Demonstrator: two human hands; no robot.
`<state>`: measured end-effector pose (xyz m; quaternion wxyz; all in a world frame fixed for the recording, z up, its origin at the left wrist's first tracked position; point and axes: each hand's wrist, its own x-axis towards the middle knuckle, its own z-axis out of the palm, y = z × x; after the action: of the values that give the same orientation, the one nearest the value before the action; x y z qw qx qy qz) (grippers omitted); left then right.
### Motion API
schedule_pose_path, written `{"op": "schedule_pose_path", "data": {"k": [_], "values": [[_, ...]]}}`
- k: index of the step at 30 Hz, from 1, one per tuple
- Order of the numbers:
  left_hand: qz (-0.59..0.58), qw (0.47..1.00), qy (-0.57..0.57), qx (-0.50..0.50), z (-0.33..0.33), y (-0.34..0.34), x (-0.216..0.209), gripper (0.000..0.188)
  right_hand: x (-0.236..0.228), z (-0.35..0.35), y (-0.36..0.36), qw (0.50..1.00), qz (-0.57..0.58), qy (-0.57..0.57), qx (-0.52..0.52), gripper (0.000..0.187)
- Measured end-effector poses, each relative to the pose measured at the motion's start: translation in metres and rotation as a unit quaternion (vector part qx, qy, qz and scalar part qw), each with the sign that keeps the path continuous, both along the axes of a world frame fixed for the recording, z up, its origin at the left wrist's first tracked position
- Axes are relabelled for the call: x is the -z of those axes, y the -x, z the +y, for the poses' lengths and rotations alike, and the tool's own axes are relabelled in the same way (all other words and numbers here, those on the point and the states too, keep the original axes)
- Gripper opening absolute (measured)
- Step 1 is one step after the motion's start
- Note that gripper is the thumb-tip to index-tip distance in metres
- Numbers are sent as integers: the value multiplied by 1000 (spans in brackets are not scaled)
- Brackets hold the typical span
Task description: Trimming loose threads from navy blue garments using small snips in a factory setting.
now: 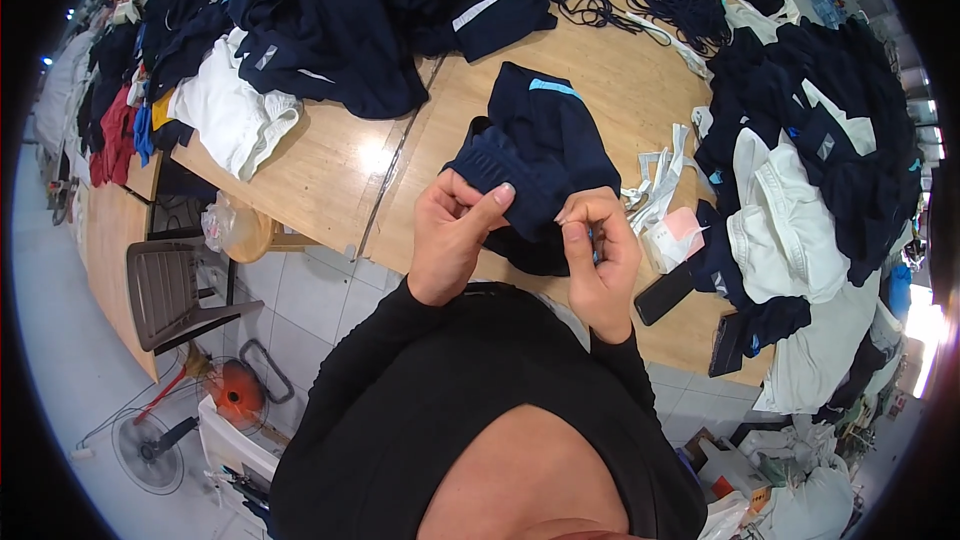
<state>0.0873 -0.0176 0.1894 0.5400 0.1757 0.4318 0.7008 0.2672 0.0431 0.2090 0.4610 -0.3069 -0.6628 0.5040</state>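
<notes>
Navy elastic-waist pants (560, 135) lie bunched at the table's near edge, with a light blue strip on the far part. My left hand (450, 235) is closed on the gathered waistband, its thumb on top and its fingers tucked under. At the other end of the waistband my right hand (603, 260) pinches the cloth between thumb and curled forefinger. Whether a cord or thread is also in that pinch is too small to make out. White straps (657, 185) lie just beyond my right hand, beside a white and pink packet (672, 238).
Navy garments (340, 20) heap across the far side, with white clothing (235, 105) at the left. Dark cords (680, 0) tangle at the far right. More navy and white garments (790, 220) pile rightward, near a black phone (665, 295). A brown chair (170, 285) stands left.
</notes>
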Motion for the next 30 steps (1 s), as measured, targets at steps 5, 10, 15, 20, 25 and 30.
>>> {"op": "schedule_pose_path", "data": {"k": [5,10,15,20,25,30], "values": [[27,989,-127,-63,0,-12,1,29,-7,-5,4,998,26,50,-22,5],[258,954,-153,-17,3,-14,11,31,-19,-6,11,978,-109,-175,11,16],[342,927,-147,-41,7,-10,13,21,-14,-8,11,980,-96,-177,-6,19],[216,968,-127,-13,1,-6,14,16,8,-8,-5,998,-7,-3,59,40],[169,977,-129,9,0,-4,15,18,3,-13,1,982,-132,-110,77,37],[186,973,-136,28,0,-5,11,16,1,-6,7,944,-165,-264,110,38]]}}
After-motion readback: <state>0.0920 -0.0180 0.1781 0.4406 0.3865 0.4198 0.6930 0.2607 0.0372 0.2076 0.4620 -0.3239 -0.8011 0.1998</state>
